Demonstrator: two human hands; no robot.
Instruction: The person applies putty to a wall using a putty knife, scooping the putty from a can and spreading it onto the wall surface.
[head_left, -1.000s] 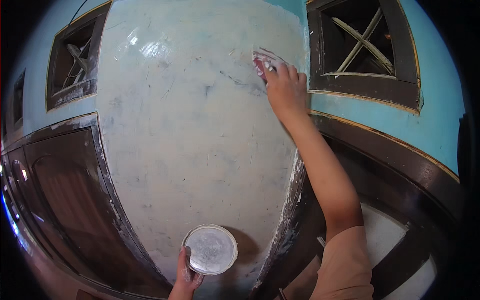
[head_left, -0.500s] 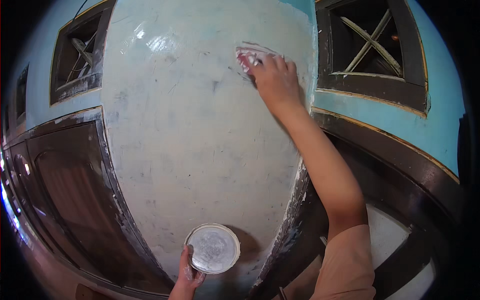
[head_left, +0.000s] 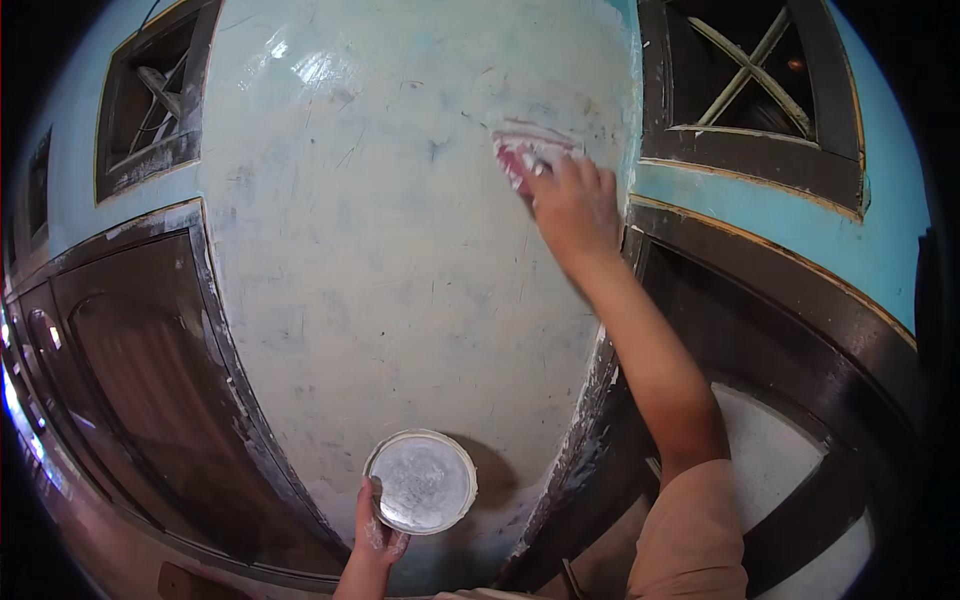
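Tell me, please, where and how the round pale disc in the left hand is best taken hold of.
The round pale disc is probably best pinched by the right side of its rim, coming from the right: that edge is free, while the left hand covers the lower left. Its smeared face shows, so keeping to the rim seems cleaner.

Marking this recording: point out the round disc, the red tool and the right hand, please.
Round disc (head_left: 421, 482): head view, middle of its grey face.
Red tool (head_left: 511, 160): head view, its smeared left part.
Right hand (head_left: 577, 212): head view, back of the hand.
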